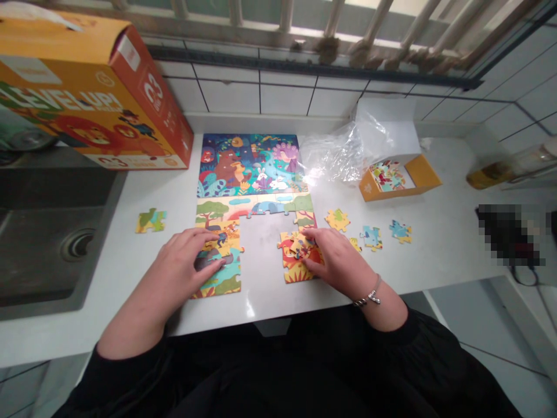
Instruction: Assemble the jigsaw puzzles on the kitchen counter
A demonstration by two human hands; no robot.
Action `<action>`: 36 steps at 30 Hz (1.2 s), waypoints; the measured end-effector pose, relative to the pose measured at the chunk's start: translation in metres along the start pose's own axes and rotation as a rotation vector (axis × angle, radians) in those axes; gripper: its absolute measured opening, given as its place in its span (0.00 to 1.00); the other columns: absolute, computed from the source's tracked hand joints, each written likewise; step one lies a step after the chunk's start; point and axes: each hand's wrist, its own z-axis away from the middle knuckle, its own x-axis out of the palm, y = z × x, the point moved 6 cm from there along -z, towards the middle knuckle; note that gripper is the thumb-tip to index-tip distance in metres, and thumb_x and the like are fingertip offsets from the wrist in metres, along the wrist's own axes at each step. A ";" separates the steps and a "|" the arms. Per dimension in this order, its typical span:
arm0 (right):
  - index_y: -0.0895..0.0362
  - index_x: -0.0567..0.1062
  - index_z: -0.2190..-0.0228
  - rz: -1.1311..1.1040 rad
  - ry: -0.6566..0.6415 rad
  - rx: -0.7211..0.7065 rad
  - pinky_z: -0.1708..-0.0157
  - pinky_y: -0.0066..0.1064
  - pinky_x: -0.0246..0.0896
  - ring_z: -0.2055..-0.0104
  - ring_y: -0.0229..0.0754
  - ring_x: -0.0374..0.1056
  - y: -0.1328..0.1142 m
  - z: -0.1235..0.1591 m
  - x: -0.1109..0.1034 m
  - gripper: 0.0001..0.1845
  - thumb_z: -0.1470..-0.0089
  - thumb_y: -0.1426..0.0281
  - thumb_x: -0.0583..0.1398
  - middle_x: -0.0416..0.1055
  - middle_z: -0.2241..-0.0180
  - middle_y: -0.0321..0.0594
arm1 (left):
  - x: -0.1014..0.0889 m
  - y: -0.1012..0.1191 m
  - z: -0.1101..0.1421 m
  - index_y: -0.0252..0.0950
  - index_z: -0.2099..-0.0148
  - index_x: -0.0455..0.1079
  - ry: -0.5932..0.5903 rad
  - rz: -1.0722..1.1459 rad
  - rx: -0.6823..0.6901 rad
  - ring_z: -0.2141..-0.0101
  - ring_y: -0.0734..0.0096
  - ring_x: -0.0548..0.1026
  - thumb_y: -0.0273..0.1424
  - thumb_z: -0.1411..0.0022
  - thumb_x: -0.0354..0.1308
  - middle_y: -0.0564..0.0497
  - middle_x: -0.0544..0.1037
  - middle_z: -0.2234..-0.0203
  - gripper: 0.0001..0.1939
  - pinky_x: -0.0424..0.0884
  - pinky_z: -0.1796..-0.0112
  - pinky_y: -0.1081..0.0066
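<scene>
A partly joined jigsaw puzzle (228,278) lies on the counter, with a gap in its middle and lower part. My left hand (185,255) rests over its left section, thumb and fingers curved around a yellow puzzle piece (220,242) with a small dark-blue figure. Over the right section, which shows a red lion, my right hand (333,255) pinches another small puzzle piece (299,245) between thumb and fingers. This piece overlaps the lion section. Directly behind stands a finished dark-blue forest picture (252,165), lying flat against the puzzle's top edge.
Loose pieces lie right, including a yellow one (338,219) and blue ones (371,237); a green one (151,221) lies left. An open small box (400,188) holds pieces beside plastic wrap (335,154). A big orange box (87,87) stands by the sink (82,302).
</scene>
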 end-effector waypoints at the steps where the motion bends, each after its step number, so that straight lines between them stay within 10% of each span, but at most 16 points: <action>1: 0.51 0.70 0.38 -0.007 -0.010 -0.032 0.41 0.60 0.72 0.41 0.63 0.75 -0.001 -0.002 -0.001 0.27 0.36 0.71 0.66 0.79 0.44 0.53 | 0.002 0.001 0.000 0.43 0.39 0.74 0.000 0.010 0.004 0.40 0.43 0.77 0.53 0.28 0.63 0.40 0.79 0.39 0.25 0.72 0.38 0.45; 19: 0.55 0.78 0.47 0.041 -0.157 -0.382 0.41 0.44 0.69 0.44 0.51 0.70 -0.069 -0.119 0.046 0.20 0.38 0.81 0.61 0.74 0.43 0.50 | 0.010 0.018 -0.001 0.44 0.44 0.77 0.078 0.033 0.149 0.40 0.48 0.78 0.41 0.29 0.68 0.44 0.82 0.41 0.15 0.66 0.40 0.49; 36: 0.55 0.83 0.50 0.155 -0.167 -0.434 0.44 0.44 0.66 0.45 0.52 0.69 -0.074 -0.116 0.060 0.13 0.31 0.77 0.63 0.79 0.47 0.48 | 0.009 0.029 -0.001 0.45 0.47 0.77 0.035 0.142 0.266 0.41 0.51 0.78 0.39 0.35 0.75 0.47 0.84 0.46 0.17 0.66 0.35 0.49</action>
